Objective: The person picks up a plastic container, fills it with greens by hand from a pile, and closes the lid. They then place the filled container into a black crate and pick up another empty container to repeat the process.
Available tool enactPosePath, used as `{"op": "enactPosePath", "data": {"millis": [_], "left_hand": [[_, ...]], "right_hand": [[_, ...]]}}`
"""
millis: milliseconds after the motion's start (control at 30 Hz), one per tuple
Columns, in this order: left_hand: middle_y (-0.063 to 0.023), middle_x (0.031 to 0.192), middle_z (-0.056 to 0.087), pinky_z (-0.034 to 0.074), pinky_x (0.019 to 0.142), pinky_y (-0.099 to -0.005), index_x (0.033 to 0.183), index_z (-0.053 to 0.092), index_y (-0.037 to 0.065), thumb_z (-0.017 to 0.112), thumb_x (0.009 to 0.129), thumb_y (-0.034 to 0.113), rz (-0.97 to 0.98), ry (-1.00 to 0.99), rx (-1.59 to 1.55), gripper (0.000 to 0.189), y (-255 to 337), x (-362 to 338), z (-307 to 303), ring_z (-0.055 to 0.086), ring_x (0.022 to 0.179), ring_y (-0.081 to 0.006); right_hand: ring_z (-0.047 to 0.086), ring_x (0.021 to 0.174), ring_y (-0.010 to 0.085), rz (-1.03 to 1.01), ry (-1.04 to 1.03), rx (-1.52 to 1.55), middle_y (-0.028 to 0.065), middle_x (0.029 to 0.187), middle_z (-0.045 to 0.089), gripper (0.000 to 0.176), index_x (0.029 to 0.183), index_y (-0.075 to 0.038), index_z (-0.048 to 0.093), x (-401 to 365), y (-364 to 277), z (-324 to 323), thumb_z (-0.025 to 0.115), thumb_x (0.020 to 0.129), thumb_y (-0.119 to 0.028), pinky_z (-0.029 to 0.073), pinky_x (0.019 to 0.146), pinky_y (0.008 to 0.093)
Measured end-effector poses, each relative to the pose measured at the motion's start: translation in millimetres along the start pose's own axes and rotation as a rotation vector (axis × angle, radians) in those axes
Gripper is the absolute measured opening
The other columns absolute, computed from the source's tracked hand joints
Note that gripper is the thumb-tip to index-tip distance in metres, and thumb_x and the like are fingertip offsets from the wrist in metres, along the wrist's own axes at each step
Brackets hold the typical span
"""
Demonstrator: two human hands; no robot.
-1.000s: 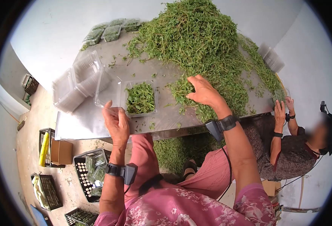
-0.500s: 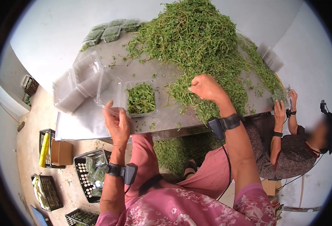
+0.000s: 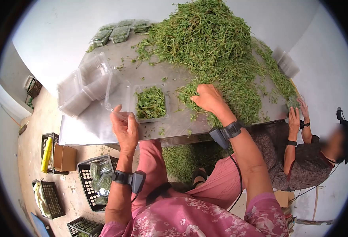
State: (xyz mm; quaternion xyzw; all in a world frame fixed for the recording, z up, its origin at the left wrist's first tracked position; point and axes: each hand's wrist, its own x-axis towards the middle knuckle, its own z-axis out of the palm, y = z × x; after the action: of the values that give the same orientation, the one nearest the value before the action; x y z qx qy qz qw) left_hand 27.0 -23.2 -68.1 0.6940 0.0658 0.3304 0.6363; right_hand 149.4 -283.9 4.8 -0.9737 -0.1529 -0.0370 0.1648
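An open clear plastic clamshell box (image 3: 167, 103) lies on the metal table, its tray part-filled with cut leafy greens (image 3: 151, 103). My left hand (image 3: 125, 128) is at the near edge of its clear lid (image 3: 118, 93), fingers curled around that edge. At the near side of the large heap of leafy greens (image 3: 205, 35), my right hand (image 3: 211, 100) is closed with the thumb against the fingers, among loose stems. What lies inside its grip is mostly hidden.
Stacked empty clamshells (image 3: 77, 91) stand at the left; filled boxes (image 3: 120, 33) sit at the back. A co-worker (image 3: 304, 158) handles a box at the right. Black crates (image 3: 97, 181) and a cardboard box (image 3: 64, 158) are on the floor.
My right hand has moved slightly left and down, lower into the loose greens. My left hand stays at the lid's edge. The co-worker's hands have shifted a little.
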Motion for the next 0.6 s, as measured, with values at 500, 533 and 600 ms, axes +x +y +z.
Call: {"op": "enactPosePath", "data": {"millis": [500,533,600], "left_hand": [[-0.0048,0.083,0.059,0.046,0.053,-0.0220,0.131,0.040,0.001,0.061,0.090,0.002,-0.006,-0.093,0.026,0.046,7.2,-2.5,-2.4,0.056,0.061,-0.0085],[-0.0038,0.078,0.059,0.046,0.054,-0.0221,0.131,0.040,0.000,0.061,0.089,0.002,-0.008,-0.092,0.014,0.046,9.0,-2.4,-1.3,0.056,0.061,-0.0080],[-0.0027,0.073,0.060,0.046,0.054,-0.0219,0.130,0.040,0.000,0.062,0.088,0.002,-0.007,-0.094,0.003,0.048,10.3,-2.3,0.0,0.056,0.060,-0.0072]], "right_hand": [[0.047,0.049,0.0061,0.137,-0.030,0.665,-0.0022,0.060,0.053,0.015,0.077,-0.001,0.062,20.9,7.5,-40.7,0.068,0.084,-0.012,0.034,0.044,0.0244],[0.046,0.049,0.0052,0.144,-0.056,0.791,-0.0027,0.060,0.052,0.015,0.076,-0.002,0.061,18.6,1.6,-45.7,0.068,0.085,-0.012,0.033,0.043,0.0229],[0.047,0.048,0.0033,0.166,-0.082,0.974,-0.0043,0.060,0.051,0.017,0.075,-0.004,0.058,11.2,-18.5,-56.6,0.066,0.088,-0.011,0.031,0.041,0.0188]]}}
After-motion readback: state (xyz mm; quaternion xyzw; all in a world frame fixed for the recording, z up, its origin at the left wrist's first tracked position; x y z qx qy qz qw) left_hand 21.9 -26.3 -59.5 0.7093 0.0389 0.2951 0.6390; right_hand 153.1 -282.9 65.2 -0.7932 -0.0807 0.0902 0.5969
